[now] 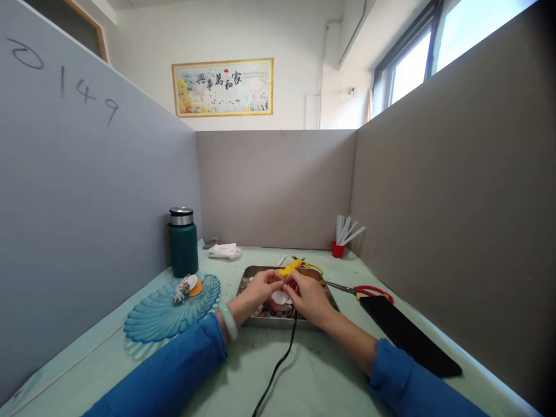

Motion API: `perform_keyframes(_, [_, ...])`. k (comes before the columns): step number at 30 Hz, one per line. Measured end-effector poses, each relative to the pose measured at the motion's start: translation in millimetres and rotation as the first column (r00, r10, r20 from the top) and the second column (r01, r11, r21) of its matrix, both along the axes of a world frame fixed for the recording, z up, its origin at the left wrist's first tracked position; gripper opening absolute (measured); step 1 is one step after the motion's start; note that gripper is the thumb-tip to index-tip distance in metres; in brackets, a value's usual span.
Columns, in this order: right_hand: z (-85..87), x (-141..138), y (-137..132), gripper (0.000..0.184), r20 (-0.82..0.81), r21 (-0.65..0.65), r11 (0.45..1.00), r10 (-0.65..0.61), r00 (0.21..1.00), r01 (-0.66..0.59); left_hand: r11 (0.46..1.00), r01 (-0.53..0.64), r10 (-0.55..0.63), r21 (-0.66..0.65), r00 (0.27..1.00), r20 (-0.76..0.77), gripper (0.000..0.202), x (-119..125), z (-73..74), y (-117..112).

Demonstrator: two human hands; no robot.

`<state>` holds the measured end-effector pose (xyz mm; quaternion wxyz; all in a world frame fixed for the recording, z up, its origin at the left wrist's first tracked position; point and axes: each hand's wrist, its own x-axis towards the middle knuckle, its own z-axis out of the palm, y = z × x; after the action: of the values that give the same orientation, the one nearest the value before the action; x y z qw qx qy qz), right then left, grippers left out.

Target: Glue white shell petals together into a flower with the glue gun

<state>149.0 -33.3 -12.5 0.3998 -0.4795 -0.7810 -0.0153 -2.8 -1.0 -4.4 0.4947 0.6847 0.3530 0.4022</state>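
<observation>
Left hand: in the head view, the bare left hand (261,287) is at the centre of the lower half, thumb and fingers drawn nearly together; a pale green bangle (228,322) circles the wrist.
Right hand: the bare right hand (311,296) meets it from the right, fingers bent into a pinch, fingertips close to the left hand's; whether either grips something small is hidden.
Tray: a shallow rectangular metal tray (264,322) lies beneath both hands at lower centre, holding small mixed pieces, including a flat white piece (281,297).
Yellow tool: a bright yellow plastic tool (291,267) shows just beyond the fingertips, over the tray's far side.
Cord: a thin black cord (278,365) runs from the tray to the bottom edge.
Plate: a translucent blue scalloped plate (156,318) sits at lower left, bearing a cluster of white and orange shell-like pieces (189,288).
Bottle: a dark green bottle with a steel collar (183,249) stands upright behind it.
Scissors: red-handled metal scissors (374,291) lie right of the tray, beside a long flat black object (408,334).
Cup: a small red cup (337,251) at centre right holds whitish sticks (345,230).
</observation>
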Motion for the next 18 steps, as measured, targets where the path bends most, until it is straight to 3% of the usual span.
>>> perform_keyframes(18, [-0.5,-0.5,0.1,0.014,-0.001,-0.025,1.0,0.0,1.0,0.0,1.0,0.014,-0.014,0.002,1.0,-0.026,0.025,-0.8,-2.1,1.7])
